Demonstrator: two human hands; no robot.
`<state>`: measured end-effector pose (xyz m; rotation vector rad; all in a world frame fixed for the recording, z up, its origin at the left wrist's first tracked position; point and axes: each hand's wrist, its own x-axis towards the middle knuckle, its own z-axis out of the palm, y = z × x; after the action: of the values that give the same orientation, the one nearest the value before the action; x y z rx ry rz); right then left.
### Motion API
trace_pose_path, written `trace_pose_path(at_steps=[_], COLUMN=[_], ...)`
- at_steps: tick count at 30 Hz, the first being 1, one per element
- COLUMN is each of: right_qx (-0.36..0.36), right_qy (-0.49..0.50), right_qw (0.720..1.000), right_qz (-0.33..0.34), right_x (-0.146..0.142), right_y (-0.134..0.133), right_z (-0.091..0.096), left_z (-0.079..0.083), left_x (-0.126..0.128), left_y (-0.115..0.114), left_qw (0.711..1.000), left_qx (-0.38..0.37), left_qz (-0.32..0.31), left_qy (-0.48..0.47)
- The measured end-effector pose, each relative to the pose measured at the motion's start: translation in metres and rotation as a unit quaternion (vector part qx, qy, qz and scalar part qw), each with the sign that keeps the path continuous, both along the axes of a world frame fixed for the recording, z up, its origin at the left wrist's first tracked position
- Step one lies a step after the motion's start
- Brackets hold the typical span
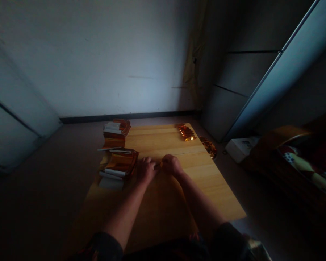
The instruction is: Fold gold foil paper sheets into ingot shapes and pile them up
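Note:
Over the middle of the wooden table (217, 185), both my hands are close together with a small piece of gold foil paper (161, 164) between them. My left hand (146, 168) has its fingers curled at the left end of the piece. On the other end, my right hand (171, 165) is closed in a pinch. Much of the piece is hidden by the fingers, so its shape is unclear. Just left of my left hand lie stacks of copper-gold foil paper sheets (121, 162). A row of shiny folded foil pieces (186, 132) sits at the table's far right corner.
More shiny foil pieces (208, 148) are beyond the table's right edge, lower down. A white box (237, 150) stands on the floor to the right, beside wooden furniture with cloth on it. A pale wall (111, 65) rises behind the table; a cabinet (233, 79) is at right.

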<state>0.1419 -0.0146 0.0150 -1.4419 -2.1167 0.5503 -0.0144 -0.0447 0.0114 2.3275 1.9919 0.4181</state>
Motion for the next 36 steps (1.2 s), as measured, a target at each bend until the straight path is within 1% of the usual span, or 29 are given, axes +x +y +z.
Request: trace_pose_path(at_steps=[3,6,9,13,20,27,32,36], right_qx=[-0.028,-0.031,-0.031,-0.036,-0.061,-0.097,-0.104,-0.123], right_qy=[-0.073,-0.1,-0.105,-0.1,-0.132,-0.154,-0.137,-0.123], right_qw=[0.997,0.994,0.994,0.994,0.989,0.983,0.985,0.985], right_qz=[-0.004,0.001,0.018,0.028,-0.01,-0.032,-0.02,0.002], right_x=[-0.005,-0.004,-0.001,0.0,-0.01,-0.017,-0.013,-0.008], right_y=[0.003,0.007,0.009,0.008,0.003,0.005,0.012,0.016], right_z=[0.002,0.003,0.004,0.004,0.01,0.017,0.014,0.014], left_z=[0.0,0.001,0.001,0.0,0.002,0.009,0.006,0.004], left_x=[-0.001,-0.004,-0.01,-0.017,-0.017,-0.017,-0.02,-0.02], left_y=[0.001,0.002,0.002,0.002,0.0,0.0,0.003,0.006], left_qw=[1.0,1.0,0.999,0.997,0.997,0.995,0.992,0.99], left_qx=[-0.001,-0.014,-0.032,-0.036,-0.037,-0.083,-0.105,-0.12], left_qz=[-0.002,-0.009,-0.036,-0.063,-0.062,-0.052,-0.073,-0.068], left_qy=[-0.001,-0.006,-0.004,-0.007,-0.005,0.006,0.001,-0.015])
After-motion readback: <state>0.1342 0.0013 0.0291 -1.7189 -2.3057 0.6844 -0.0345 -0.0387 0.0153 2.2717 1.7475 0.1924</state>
